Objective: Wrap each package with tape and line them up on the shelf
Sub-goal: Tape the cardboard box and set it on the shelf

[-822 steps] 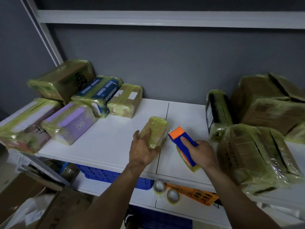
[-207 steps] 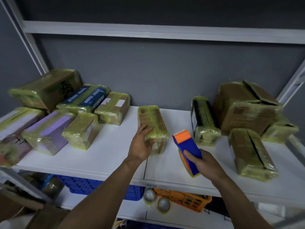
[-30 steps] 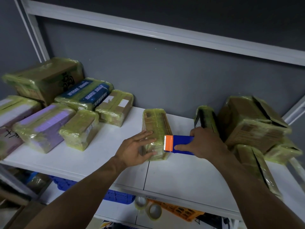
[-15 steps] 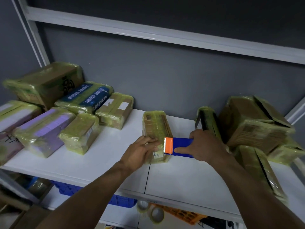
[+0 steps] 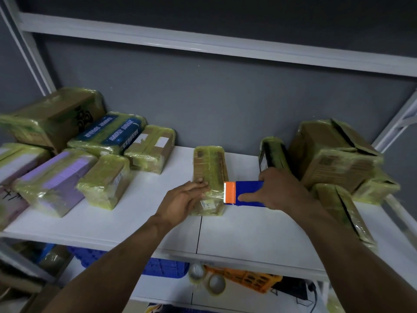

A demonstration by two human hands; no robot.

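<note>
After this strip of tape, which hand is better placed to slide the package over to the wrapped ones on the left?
Left, probably. The left hand rests on the package, on the side facing the wrapped row. The right hand grips the tape dispenser on its other side.

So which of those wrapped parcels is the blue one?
The flat package with white lettering, back left, beside the big brown box; the rest look brown, purple or black.

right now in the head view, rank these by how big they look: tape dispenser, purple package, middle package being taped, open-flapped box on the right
1. open-flapped box
2. purple package, nearly alike
3. middle package
4. tape dispenser
</note>
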